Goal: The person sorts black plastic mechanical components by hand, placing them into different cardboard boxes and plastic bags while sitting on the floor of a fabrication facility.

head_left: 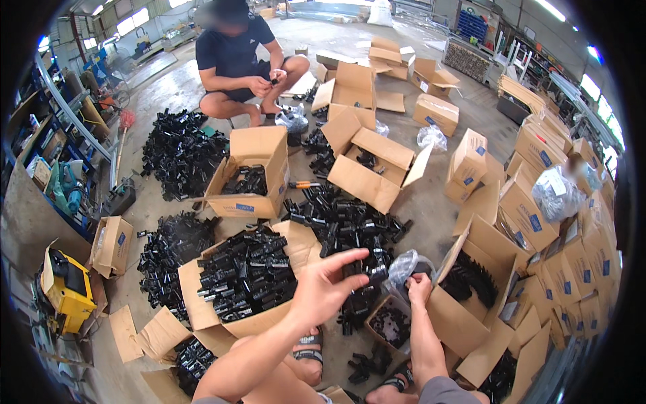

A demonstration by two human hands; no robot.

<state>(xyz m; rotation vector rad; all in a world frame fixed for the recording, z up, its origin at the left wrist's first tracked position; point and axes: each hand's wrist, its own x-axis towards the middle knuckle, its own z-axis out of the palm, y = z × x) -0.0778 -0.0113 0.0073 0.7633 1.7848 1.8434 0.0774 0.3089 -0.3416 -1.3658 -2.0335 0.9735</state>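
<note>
My left hand [323, 289] is raised over the middle of the floor, thumb and forefinger closed on the two sides of a black plastic fitting [378, 272]. Behind it lies a loose pile of similar black fittings [336, 219]. My right hand [420, 289] has its fingers pinched together at a clear plastic bag [404, 266]; what is in them is too small to make out. Just below that hand stands a small carton [377, 331] holding small black pieces. To its right is an open cardboard box [457, 313] with black ribbed parts inside.
An open box full of black fittings [249, 276] stands left of my left hand. Another person [235, 67] squats at the far left, handling a small black part. Stacked cartons [572, 269] line the right side. A yellow machine [69, 289] sits at the left edge.
</note>
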